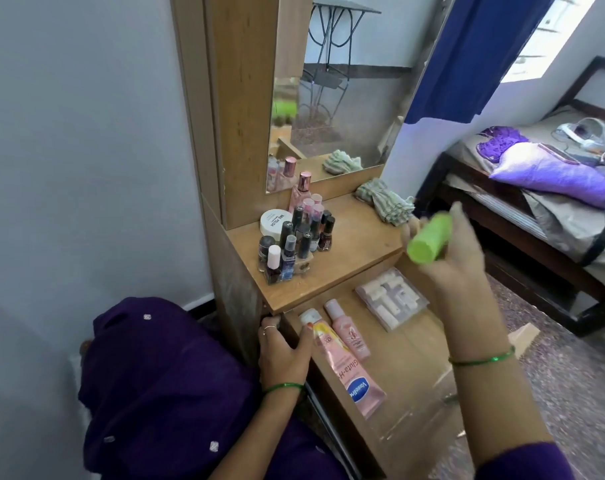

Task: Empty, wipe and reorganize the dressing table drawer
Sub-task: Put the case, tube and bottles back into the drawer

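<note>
The wooden drawer (401,372) of the dressing table stands pulled out below the tabletop (349,251). Inside lie a pink Vaseline tube (349,370), a smaller pink bottle (349,332) and a clear packet of white pieces (391,297). My left hand (283,348) grips the drawer's left wall near its back corner. My right hand (457,251) holds a bright green cylinder (429,242) in the air above the drawer's right side. A striped cloth (384,200) lies crumpled at the tabletop's back right.
A cluster of nail polish bottles (294,244), a white jar (275,221) and a pink perfume bottle (301,190) stand on the tabletop's left, under the mirror (346,98). A bed (543,202) with purple bedding stands to the right. My purple-clad knee (162,375) is at the left.
</note>
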Available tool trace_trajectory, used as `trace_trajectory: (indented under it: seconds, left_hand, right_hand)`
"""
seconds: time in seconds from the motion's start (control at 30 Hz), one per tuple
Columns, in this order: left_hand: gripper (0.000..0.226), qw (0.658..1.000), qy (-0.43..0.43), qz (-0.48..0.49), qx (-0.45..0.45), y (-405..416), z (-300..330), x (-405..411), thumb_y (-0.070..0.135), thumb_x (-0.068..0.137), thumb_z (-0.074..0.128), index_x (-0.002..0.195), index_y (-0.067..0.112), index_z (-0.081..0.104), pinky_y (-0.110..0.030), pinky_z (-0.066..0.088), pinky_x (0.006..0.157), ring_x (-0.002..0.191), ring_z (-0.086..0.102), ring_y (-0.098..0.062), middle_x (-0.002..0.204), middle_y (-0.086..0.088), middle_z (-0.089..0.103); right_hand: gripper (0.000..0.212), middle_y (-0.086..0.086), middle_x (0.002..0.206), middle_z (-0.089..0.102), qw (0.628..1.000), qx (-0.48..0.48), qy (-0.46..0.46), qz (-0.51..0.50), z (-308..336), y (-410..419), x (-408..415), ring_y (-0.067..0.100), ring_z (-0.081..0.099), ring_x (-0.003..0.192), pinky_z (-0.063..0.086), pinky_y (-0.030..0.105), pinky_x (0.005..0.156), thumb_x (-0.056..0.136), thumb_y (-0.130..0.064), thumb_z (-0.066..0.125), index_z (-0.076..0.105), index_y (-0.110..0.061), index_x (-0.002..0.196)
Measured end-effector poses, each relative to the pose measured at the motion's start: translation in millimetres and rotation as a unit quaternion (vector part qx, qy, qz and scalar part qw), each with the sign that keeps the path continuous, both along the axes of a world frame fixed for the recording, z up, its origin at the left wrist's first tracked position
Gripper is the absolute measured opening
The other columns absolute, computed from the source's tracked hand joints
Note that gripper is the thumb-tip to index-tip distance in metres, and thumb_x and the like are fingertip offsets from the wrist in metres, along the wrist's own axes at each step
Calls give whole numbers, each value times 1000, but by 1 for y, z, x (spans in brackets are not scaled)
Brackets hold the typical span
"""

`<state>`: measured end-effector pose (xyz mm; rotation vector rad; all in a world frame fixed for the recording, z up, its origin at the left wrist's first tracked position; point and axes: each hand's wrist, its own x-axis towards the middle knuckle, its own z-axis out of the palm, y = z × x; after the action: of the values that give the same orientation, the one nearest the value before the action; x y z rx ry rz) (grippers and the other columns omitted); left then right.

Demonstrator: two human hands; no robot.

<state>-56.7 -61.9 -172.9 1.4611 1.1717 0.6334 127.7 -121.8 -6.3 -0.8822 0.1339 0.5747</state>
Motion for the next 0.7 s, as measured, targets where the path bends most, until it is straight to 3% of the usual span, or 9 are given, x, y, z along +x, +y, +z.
trace_trajectory:
  seconds: [0.07, 0.13, 0.2, 0.27, 0.37, 0.43, 0.57, 0.7]
  left_hand:
    - [49, 1000, 0, 1, 0, 0, 2, 1, 30, 82, 69, 122, 13, 47, -29, 42, 86, 111, 53, -21, 123, -3, 50]
    - [49, 1000, 1, 4, 2, -1, 3, 1, 29, 82, 69, 123, 12, 47, -28, 42, 86, 112, 52, -21, 122, -4, 49]
    - [50, 1000, 2, 5, 2, -2, 3, 2, 29, 82, 69, 123, 12, 47, -31, 44, 87, 111, 53, -21, 123, -4, 49]
    - [49, 1000, 3, 6, 5, -2, 2, 2, 29, 82, 69, 123, 12, 47, -31, 44, 85, 110, 53, -21, 122, -4, 50]
    - [49, 1000, 4, 7, 5, -1, 1, 2, 29, 82, 69, 123, 12, 47, -29, 42, 79, 102, 52, -16, 121, -3, 50]
    - [51, 1000, 3, 6, 1, 0, -1, 2, 31, 82, 69, 123, 12, 47, -31, 46, 79, 102, 54, -15, 121, -3, 51]
    - [53, 1000, 2, 4, -2, 1, -3, 2, 34, 80, 70, 122, 13, 47, -41, 52, 87, 106, 57, -21, 120, -5, 53]
    - [53, 1000, 10, 8, 2, 1, -3, 2, 33, 81, 70, 123, 12, 47, -40, 50, 89, 108, 55, -22, 122, -6, 52]
  right_hand:
    - [28, 4, 51, 51, 991, -94, 74, 58, -31, -19, -2, 13, 53, 38, 51, 20, 43, 96, -24, 49, 48, -11, 71]
    - [25, 8, 47, 54, 965, -192, 92, 151, -59, -32, -6, 17, 55, 38, 49, 22, 38, 94, -7, 41, 47, -6, 71]
    - [14, 14, 62, 54, 929, -295, 51, 218, -81, -38, -8, 23, 57, 51, 52, 27, 43, 88, 6, 43, 52, -3, 83]
    - [32, 16, 78, 52, 889, -378, -25, 259, -96, -38, -6, 24, 54, 63, 50, 34, 54, 84, 12, 48, 51, 0, 114]
    - [69, 18, 120, 51, 826, -462, -112, 302, -110, -31, -1, 25, 55, 89, 50, 38, 65, 81, 6, 64, 34, -13, 141]
    - [72, 14, 133, 46, 771, -520, -165, 329, -114, -24, 2, 25, 53, 104, 53, 41, 81, 78, -5, 73, 36, -13, 140]
    - [65, 9, 131, 52, 671, -598, -271, 343, -121, -10, 4, 25, 51, 116, 48, 41, 97, 74, -21, 78, 47, -9, 130]
    - [59, 9, 130, 53, 665, -591, -308, 337, -124, -3, 0, 23, 51, 116, 47, 32, 95, 76, -19, 76, 49, -8, 128]
